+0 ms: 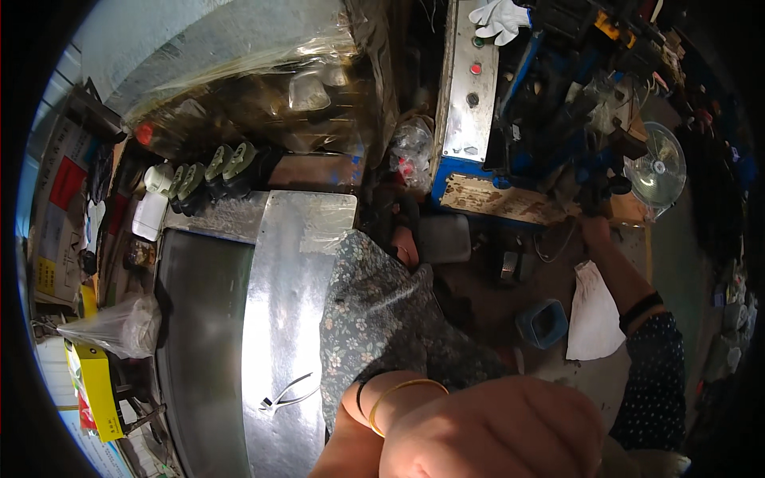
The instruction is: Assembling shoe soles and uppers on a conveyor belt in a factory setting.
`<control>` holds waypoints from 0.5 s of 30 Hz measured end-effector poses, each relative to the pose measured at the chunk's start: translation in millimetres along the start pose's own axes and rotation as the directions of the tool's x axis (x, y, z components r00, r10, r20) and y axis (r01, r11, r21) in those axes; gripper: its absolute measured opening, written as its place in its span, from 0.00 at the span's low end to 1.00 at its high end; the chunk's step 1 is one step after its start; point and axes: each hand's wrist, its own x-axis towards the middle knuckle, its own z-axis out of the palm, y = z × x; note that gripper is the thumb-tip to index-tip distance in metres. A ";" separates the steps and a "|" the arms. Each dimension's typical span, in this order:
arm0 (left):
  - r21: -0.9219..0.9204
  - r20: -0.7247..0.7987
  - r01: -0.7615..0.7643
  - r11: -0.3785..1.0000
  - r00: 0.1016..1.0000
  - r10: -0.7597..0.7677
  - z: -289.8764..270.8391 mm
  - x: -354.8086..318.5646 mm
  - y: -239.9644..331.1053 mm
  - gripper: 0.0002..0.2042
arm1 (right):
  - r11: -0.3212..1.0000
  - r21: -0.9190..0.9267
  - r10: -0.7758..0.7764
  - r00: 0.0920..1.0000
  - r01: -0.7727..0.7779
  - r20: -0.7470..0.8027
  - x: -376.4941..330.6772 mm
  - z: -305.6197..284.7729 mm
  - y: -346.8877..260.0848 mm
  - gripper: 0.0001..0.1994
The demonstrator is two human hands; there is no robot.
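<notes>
My left hand [498, 430] is very close to the view at the bottom, its back toward me and its fingers curled in. Whatever it may hold is hidden. A yellow bangle [406, 384] and a dark band circle that wrist. At the right, my right arm in a dark dotted sleeve reaches out to the blue machine [466, 188]. My right hand [594, 231] is at the machine's near edge, by dark parts and a thin wire loop [550, 253]; its fingertips are hidden. Patterned floral cloth [374, 303] covers my lap.
A shiny metal sheet [279, 319] with a thin pale strap [291, 390] is on the left, beside a dark belt-like surface [203, 319]. On the right are a blue container [543, 323], a white sheet-like piece [594, 315] and a fan [657, 166]. A white glove [502, 21] is at the top.
</notes>
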 end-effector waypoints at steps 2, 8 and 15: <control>0.003 0.037 -0.047 0.999 0.998 0.047 -2.9 -1.4 -2.1 0.10 | 1.000 -0.022 -0.011 1.000 0.011 -0.016 -3.3 0.1 -0.7 0.13; -0.163 -0.060 0.000 0.987 0.998 -0.010 27.0 -32.2 -12.4 0.20 | 0.975 -0.078 -0.205 0.977 0.209 0.056 12.9 1.8 28.9 0.16; -0.168 0.146 0.068 0.983 0.988 -0.043 0.0 -18.0 -9.2 0.15 | 0.770 -0.474 -0.378 0.904 0.427 0.199 34.5 -3.7 42.6 0.14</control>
